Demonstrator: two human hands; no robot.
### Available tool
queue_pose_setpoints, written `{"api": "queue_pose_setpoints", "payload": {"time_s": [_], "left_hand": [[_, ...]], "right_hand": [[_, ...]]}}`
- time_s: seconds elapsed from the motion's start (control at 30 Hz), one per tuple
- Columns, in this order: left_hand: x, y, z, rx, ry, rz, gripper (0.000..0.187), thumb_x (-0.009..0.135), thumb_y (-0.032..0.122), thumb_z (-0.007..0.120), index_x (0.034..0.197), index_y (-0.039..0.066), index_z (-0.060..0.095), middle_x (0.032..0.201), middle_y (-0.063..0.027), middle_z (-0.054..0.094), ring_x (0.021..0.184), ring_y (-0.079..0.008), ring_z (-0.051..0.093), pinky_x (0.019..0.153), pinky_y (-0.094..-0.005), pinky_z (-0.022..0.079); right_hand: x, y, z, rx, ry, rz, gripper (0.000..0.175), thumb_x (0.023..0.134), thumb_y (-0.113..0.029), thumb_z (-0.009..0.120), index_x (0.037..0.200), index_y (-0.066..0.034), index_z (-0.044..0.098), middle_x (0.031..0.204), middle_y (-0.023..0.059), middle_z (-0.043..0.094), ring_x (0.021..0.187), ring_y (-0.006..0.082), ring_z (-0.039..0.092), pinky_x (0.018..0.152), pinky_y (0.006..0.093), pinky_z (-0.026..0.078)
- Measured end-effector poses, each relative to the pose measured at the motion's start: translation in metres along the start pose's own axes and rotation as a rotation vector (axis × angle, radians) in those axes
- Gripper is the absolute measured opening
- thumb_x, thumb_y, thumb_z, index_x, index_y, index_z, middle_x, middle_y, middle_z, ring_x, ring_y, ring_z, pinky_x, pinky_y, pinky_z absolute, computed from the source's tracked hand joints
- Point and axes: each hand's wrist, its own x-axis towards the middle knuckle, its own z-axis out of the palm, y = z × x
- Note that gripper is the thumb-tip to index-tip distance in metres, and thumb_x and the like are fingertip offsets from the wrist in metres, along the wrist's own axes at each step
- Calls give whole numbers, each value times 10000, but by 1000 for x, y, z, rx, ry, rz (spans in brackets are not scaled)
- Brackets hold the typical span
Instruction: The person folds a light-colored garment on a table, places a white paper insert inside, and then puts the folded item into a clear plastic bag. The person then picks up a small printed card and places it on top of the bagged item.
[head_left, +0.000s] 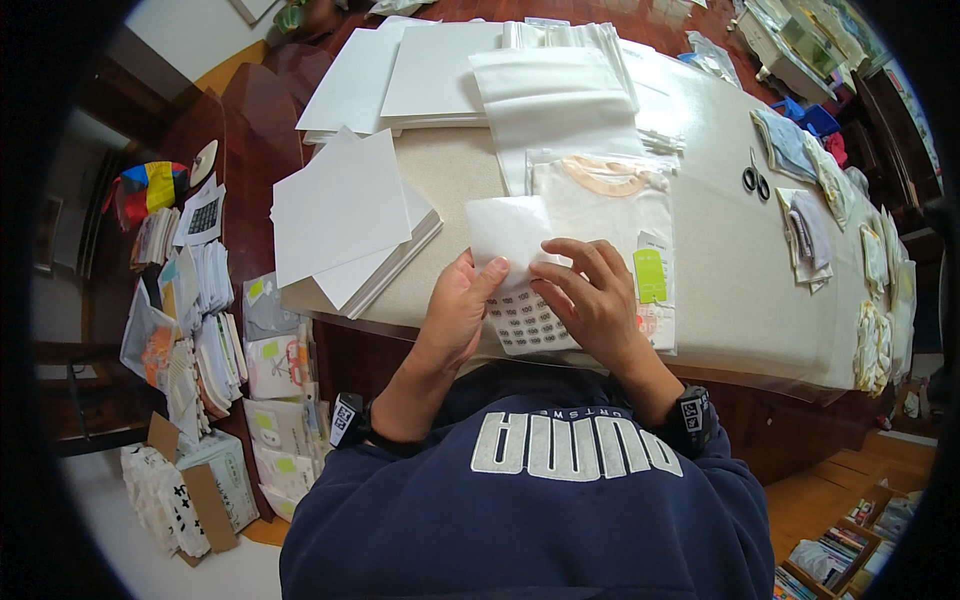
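Observation:
In my left hand (466, 289) is a white sheet of small oval stickers (525, 322), with the thumb on top. Its upper part (508, 225) shows blank white; the lower part carries rows of dark printed numbers. The fingertips of my right hand (589, 289) touch the sheet's right side; whether they pinch a sticker I cannot tell. Beneath and to the right lies a cream shirt with a peach collar (607, 202), in a clear plastic bag. A green hang tag (650, 274) sits on the shirt, partly beside my right hand.
White card sheets (341, 210) are stacked at the left, more (442, 71) at the back. Frosted plastic bags (559, 97) lie behind the shirt. Black-handled scissors (756, 180) and folded clothes (806, 232) are on the right. Packed garments (277, 420) stand beside the table at left.

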Motion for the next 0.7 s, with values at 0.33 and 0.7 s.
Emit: {"api": "queue_pose_setpoints", "payload": {"time_s": [0.33,0.7], "left_hand": [[-1,4,3,5,-13,3,379,1004,173,558,1309,-36,473,1186,-146,633,1068,-187,624,951,-338,501],[34,121,-102,609,369,542,288,998,210,585,1169,-22,593,1029,-68,696,843,-108,647,771,-248,516]], "right_hand": [[2,-2,-6,-40,-40,-131,215,726,-86,761,933,-107,707,1057,35,663,878,216,591,742,328,484],[35,132,-67,263,-53,611,138,940,-95,634,992,17,697,942,94,706,858,157,669,794,268,530]]}}
